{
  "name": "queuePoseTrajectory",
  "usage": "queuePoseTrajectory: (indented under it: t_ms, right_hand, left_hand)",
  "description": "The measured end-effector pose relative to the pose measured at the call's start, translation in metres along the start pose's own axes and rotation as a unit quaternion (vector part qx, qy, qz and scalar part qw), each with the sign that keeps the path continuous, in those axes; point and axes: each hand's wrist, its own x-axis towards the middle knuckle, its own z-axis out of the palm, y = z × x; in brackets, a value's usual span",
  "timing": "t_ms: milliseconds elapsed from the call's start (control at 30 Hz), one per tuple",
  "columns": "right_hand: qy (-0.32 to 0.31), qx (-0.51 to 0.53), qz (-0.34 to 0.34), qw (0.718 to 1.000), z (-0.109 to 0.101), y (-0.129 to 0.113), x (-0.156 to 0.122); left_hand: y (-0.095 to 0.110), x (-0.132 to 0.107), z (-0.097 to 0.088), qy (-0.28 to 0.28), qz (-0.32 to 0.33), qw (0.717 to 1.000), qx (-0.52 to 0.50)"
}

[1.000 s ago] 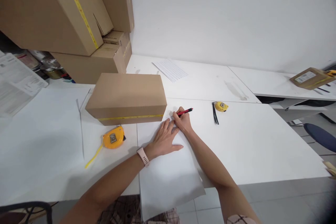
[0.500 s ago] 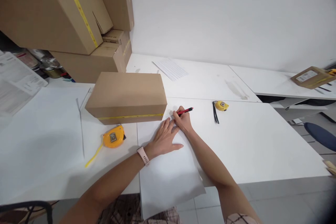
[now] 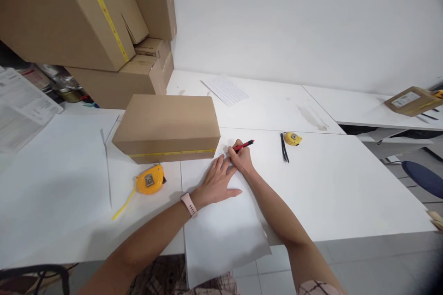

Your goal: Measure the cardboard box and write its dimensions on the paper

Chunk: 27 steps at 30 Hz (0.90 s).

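A white sheet of paper [image 3: 224, 235] lies under my hands and hangs over the table's front edge. My left hand [image 3: 218, 183] rests flat on it with the fingers spread. Just beyond, my right hand [image 3: 241, 156] grips a red and black pen [image 3: 244, 146], its tip at the paper's upper part and hidden by the fingers. A closed cardboard box [image 3: 169, 122] with a yellow strip along its front stands left of the pen. In front of the box sits an orange tape measure [image 3: 150, 179], its yellow end partly out.
A yellow tape measure [image 3: 292, 138] with a black strap lies to the right. Cardboard boxes [image 3: 100, 23] are stacked at the back left. A printed sheet [image 3: 226, 91] lies near the wall, and a small box [image 3: 410, 101] stands at the far right.
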Motion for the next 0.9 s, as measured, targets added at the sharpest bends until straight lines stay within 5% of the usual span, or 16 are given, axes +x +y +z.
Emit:
queuePoseTrajectory:
  t_ms: [900]
  right_hand:
    - [0.027, 0.001, 0.004, 1.000, -0.0012, -0.0029, -0.0006]
  left_hand:
    - [0.0003, -0.0007, -0.0009, -0.004, -0.003, 1.000, -0.008]
